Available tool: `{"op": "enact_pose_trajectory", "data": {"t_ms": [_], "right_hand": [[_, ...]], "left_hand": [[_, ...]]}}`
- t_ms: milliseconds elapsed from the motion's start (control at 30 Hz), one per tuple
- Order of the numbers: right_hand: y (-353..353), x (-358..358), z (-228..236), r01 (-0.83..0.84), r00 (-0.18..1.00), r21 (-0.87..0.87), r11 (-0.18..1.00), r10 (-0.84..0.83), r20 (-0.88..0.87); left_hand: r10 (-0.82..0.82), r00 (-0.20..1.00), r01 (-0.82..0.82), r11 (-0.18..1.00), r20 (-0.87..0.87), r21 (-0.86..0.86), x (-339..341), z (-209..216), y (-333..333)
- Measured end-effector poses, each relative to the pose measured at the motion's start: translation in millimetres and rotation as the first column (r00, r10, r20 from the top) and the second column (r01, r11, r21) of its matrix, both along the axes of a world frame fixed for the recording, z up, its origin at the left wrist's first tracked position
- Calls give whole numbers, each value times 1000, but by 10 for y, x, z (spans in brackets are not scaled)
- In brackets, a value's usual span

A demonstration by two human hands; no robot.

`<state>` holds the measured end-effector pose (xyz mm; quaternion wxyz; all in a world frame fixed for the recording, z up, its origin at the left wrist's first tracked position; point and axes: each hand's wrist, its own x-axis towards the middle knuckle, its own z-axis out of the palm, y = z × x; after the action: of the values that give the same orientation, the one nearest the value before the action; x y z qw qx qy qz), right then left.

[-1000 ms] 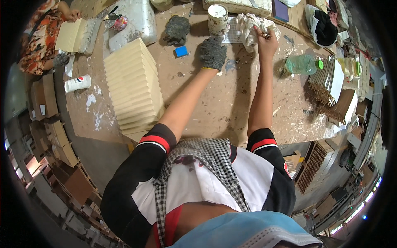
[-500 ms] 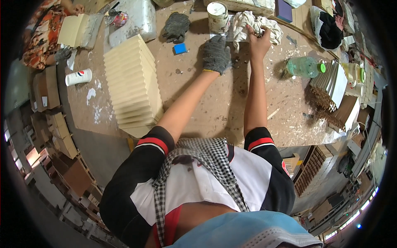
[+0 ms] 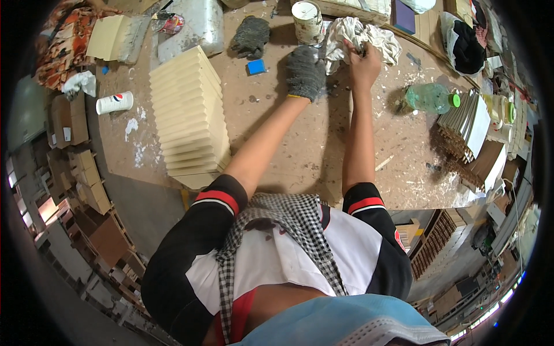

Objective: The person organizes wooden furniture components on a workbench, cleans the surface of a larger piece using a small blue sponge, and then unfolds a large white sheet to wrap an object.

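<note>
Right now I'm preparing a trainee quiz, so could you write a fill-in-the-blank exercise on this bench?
The left hand wears a grey ____.
The right hand is at a crumpled white ____.
The transparent bottle has a ____ cap.
The small block near the left hand is coloured ____.

Missing words: glove; cloth; green; blue.

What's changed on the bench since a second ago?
The person's right hand has edged left, toward the stained can, and the crumpled white cloth at its fingers now spreads farther right. At the far left, the co-worker's white rag has shifted left. The gloved left hand, blue block, paper cup and green bottle stayed about as they were.
</note>
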<state>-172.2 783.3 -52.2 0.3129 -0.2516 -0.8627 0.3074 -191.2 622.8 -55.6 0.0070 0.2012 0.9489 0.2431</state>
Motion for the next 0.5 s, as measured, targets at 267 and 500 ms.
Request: {"op": "enact_pose_trajectory", "data": {"t_ms": [267,500], "right_hand": [[-130,-20,152,-126,988,109,986,115,104],[-337,-84,-88,-211,955,-269,940,256,148]], "left_hand": [[96,925,-251,880,366,402,-670,-59,-136],[65,953,-164,932,297,324,-755,-79,-146]]}}
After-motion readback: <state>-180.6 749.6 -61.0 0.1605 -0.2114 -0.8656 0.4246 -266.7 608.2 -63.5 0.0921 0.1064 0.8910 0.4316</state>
